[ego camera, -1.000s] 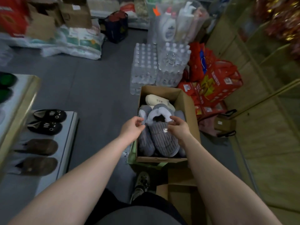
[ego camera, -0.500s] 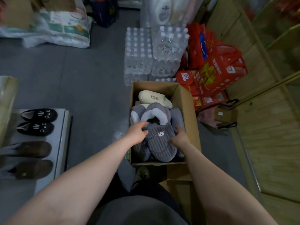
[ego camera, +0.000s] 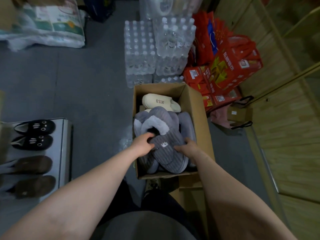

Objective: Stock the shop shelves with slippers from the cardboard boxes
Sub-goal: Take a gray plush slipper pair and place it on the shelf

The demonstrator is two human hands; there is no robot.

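An open cardboard box (ego camera: 199, 108) stands on the grey floor in front of me. Inside lie several grey ribbed slippers with fleece lining and a cream slipper (ego camera: 160, 102) at the far end. The top grey slipper (ego camera: 166, 149) has a small white animal patch. My left hand (ego camera: 142, 144) grips its left edge by the fleece opening, fingers curled. My right hand (ego camera: 187, 148) holds its right side, fingers tucked under it. At the left, a white shelf (ego camera: 65, 135) carries two black cat-face slippers (ego camera: 34, 134) and two brown slippers (ego camera: 32, 175).
Shrink-wrapped packs of water bottles (ego camera: 155, 49) stand just beyond the box. Red gift boxes (ego camera: 228, 66) and a small brown paper bag (ego camera: 239, 113) lie to its right by a wooden shelf unit (ego camera: 285, 127). White sacks (ego camera: 45, 26) lie at the far left. A flattened carton (ego camera: 190, 186) sits by my feet.
Both hands dropped onto the top grey slipper and closed round its two sides. The view tilted down and came closer to the box.
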